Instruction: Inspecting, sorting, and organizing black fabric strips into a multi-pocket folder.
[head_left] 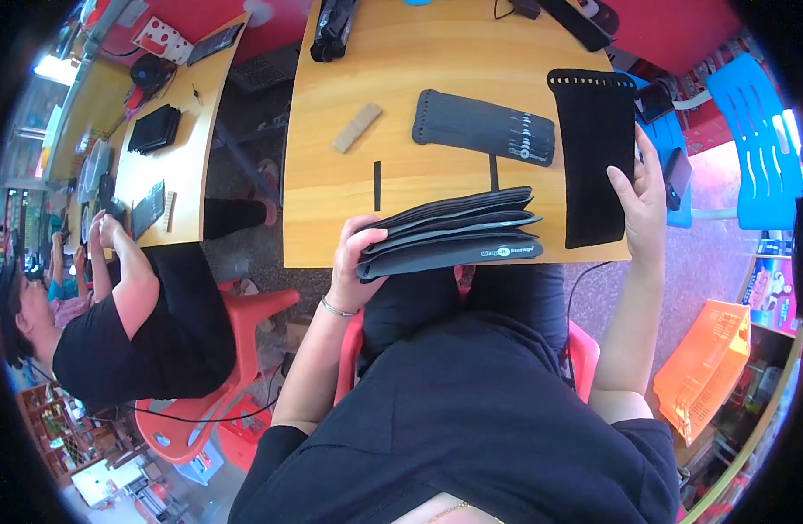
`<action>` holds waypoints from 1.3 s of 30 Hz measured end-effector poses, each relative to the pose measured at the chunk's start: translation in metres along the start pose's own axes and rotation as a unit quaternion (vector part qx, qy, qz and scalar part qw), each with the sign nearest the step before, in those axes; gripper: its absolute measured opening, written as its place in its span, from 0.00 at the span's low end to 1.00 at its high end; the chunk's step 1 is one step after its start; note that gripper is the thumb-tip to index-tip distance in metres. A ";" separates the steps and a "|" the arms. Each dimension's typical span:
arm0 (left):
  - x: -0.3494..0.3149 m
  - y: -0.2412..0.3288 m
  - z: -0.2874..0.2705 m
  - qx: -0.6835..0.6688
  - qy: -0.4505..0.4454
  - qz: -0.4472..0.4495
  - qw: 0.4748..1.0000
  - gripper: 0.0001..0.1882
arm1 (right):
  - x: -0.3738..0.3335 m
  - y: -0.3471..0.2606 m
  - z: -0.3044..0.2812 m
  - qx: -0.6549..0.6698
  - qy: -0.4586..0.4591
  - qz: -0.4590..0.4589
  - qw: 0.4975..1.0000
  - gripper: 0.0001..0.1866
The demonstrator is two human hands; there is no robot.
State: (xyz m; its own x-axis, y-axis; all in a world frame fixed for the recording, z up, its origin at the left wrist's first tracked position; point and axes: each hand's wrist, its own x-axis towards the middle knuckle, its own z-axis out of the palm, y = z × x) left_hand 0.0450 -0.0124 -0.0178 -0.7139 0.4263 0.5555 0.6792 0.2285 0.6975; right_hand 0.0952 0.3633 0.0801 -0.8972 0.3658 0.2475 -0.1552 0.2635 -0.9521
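Note:
My left hand [356, 262] is closed on the left end of a stack of black fabric sleeves [449, 236], tilted at the table's near edge, its layers fanned apart toward the right. My right hand [642, 196] grips the right edge of one black fabric sleeve [598, 162], thumb on its face. That sleeve is spread flat, with a row of small holes along its far edge. Between and beyond my hands a dark grey sleeve [471, 124] with pale printing lies on the wood. To its left rests a light wooden block [356, 127].
Two thin black strips [377, 185] mark the wooden table [323, 231]. At its far left sits a black bundle [333, 31]. A person [139, 323] works at another table on the left. Blue chairs [755, 140] and an orange crate [703, 367] stand on the right.

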 end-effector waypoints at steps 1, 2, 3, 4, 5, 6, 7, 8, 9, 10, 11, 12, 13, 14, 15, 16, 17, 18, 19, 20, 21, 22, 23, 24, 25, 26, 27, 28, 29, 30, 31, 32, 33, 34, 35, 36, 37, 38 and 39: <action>0.000 0.000 0.000 0.000 0.000 0.000 1.000 0.31 | -0.001 0.004 -0.001 -0.003 0.015 0.003 1.000 0.34; -0.001 -0.001 0.001 -0.001 0.001 0.001 1.000 0.31 | -0.002 0.006 -0.002 -0.002 0.014 0.003 1.000 0.34; -0.001 -0.002 0.001 -0.003 0.003 0.002 1.000 0.31 | -0.004 0.006 -0.003 -0.004 0.015 0.007 1.000 0.35; -0.002 -0.002 0.002 -0.002 0.002 0.002 1.000 0.31 | -0.005 0.007 -0.003 -0.006 0.015 0.012 1.000 0.35; -0.003 -0.002 0.002 -0.006 0.004 0.003 1.000 0.31 | -0.005 0.007 -0.004 -0.006 0.015 0.012 1.000 0.35; -0.004 -0.002 0.002 -0.010 0.006 0.004 1.000 0.31 | -0.005 0.007 -0.005 0.008 0.007 0.017 1.000 0.35; -0.004 -0.002 0.002 -0.010 0.006 0.004 1.000 0.31 | -0.006 0.007 -0.006 0.022 0.000 0.022 1.000 0.35; -0.003 -0.001 0.003 -0.009 0.007 0.004 1.000 0.31 | -0.006 0.008 -0.006 0.022 0.000 0.022 0.999 0.35; -0.003 0.000 0.002 -0.009 0.008 0.004 1.000 0.31 | -0.006 0.009 -0.007 0.031 -0.002 0.021 0.999 0.35; -0.002 0.000 0.002 -0.008 0.008 0.004 1.000 0.31 | -0.006 0.010 -0.007 0.039 -0.004 0.020 0.999 0.35; -0.002 -0.001 0.001 -0.005 0.004 -0.006 1.000 0.32 | -0.007 0.009 -0.007 0.040 -0.005 0.019 0.999 0.35; -0.002 -0.001 0.000 -0.002 0.000 -0.016 1.000 0.32 | -0.007 0.007 -0.006 0.028 -0.001 0.026 0.999 0.35; 0.001 0.003 0.000 -0.002 0.000 -0.016 1.000 0.32 | -0.008 0.006 -0.007 0.016 0.004 0.032 0.999 0.35; 0.006 0.009 0.000 -0.020 -0.003 -0.040 0.999 0.32 | -0.008 0.005 -0.007 0.016 0.005 0.032 0.999 0.35; 0.008 0.013 0.000 -0.038 -0.006 -0.064 0.997 0.33 | -0.008 0.004 -0.007 0.006 0.006 0.029 1.000 0.35; 0.008 0.013 -0.001 -0.037 -0.006 -0.063 0.997 0.33 | -0.008 0.003 -0.007 -0.003 0.007 0.026 1.000 0.35; 0.007 0.013 -0.003 -0.056 -0.004 -0.096 0.994 0.33 | -0.008 0.002 -0.007 -0.002 0.007 0.025 1.000 0.35; 0.006 0.014 -0.004 -0.074 -0.001 -0.129 0.989 0.33 | -0.007 0.001 -0.007 -0.002 0.005 0.026 1.000 0.35; 0.006 0.016 -0.006 -0.129 -0.007 -0.179 0.975 0.34 | -0.008 0.000 -0.007 -0.004 0.005 0.029 1.000 0.35; 0.006 0.018 -0.008 -0.130 -0.007 -0.179 0.975 0.34 | -0.008 0.001 -0.008 -0.004 0.005 0.029 1.000 0.35; 0.008 0.021 -0.010 -0.168 -0.019 -0.227 0.959 0.33 | -0.008 0.004 -0.011 0.004 0.002 0.029 1.000 0.34; 0.009 0.025 -0.014 -0.205 -0.031 -0.275 0.939 0.33 | -0.008 0.006 -0.012 0.012 -0.002 0.029 0.999 0.34; 0.010 0.026 -0.016 -0.205 -0.030 -0.275 0.939 0.33 | -0.008 0.008 -0.013 0.011 -0.003 0.029 1.000 0.34; 0.011 0.026 -0.019 -0.219 -0.046 -0.298 0.928 0.32 | -0.008 0.010 -0.015 -0.003 0.000 0.023 1.000 0.33; 0.012 0.027 -0.022 -0.230 -0.063 -0.321 0.916 0.32 | -0.008 0.011 -0.015 -0.015 0.004 0.017 1.000 0.33; 0.013 0.028 -0.024 -0.228 -0.062 -0.321 0.917 0.32 | -0.008 0.010 -0.014 -0.013 0.003 0.017 1.000 0.33; 0.015 0.031 -0.026 -0.239 -0.072 -0.353 0.902 0.31 | -0.009 0.007 -0.014 0.000 -0.009 0.023 1.000 0.31; 0.016 0.032 -0.028 -0.251 -0.080 -0.385 0.885 0.31 | -0.009 0.004 -0.012 0.012 -0.022 0.028 0.999 0.30; 0.017 0.034 -0.029 -0.251 -0.079 -0.385 0.885 0.31 | -0.009 0.001 -0.010 0.012 -0.023 0.027 0.999 0.30; 0.018 0.035 -0.030 -0.255 -0.073 -0.410 0.872 0.30 | -0.010 -0.001 -0.009 0.015 -0.032 0.024 0.999 0.28; 0.018 0.035 -0.030 -0.260 -0.067 -0.435 0.859 0.30 | -0.010 -0.004 -0.007 0.016 -0.040 0.020 0.999 0.27; 0.018 0.034 -0.030 -0.260 -0.066 -0.435 0.859 0.30 | -0.010 -0.008 -0.005 0.016 -0.042 0.019 0.999 0.27; 0.017 0.032 -0.030 -0.275 -0.055 -0.455 0.845 0.29 | -0.011 -0.012 -0.003 0.007 -0.052 0.020 0.998 0.26; 0.018 0.030 -0.029 -0.291 -0.045 -0.473 0.830 0.29 | -0.011 -0.015 -0.001 -0.002 -0.061 0.021 0.998 0.26; 0.017 0.028 -0.029 -0.291 -0.044 -0.473 0.830 0.29 | -0.011 -0.015 0.000 -0.003 -0.061 0.020 0.998 0.26; 0.017 0.027 -0.029 -0.293 -0.051 -0.473 0.829 0.28 | -0.011 -0.014 0.002 0.017 -0.057 0.016 0.998 0.25; 0.017 0.026 -0.028 -0.294 -0.058 -0.473 0.829 0.28 | -0.010 -0.014 0.003 0.038 -0.053 0.013 0.998 0.24; 0.017 0.025 -0.028 -0.294 -0.057 -0.473 0.829 0.28 | -0.009 -0.016 0.006 0.037 -0.055 0.012 0.998 0.24; 0.018 0.025 -0.027 -0.294 -0.053 -0.480 0.825 0.27 | -0.007 -0.021 0.011 0.045 -0.064 0.020 0.997 0.23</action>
State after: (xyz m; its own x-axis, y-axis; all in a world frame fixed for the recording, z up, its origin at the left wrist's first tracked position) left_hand 0.0443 -0.0230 0.0216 -0.8342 0.3772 -0.4023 -0.4133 0.0552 0.9089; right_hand 0.1004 0.3456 0.0961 -0.9481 0.2560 0.1888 -0.1490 0.1670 -0.9746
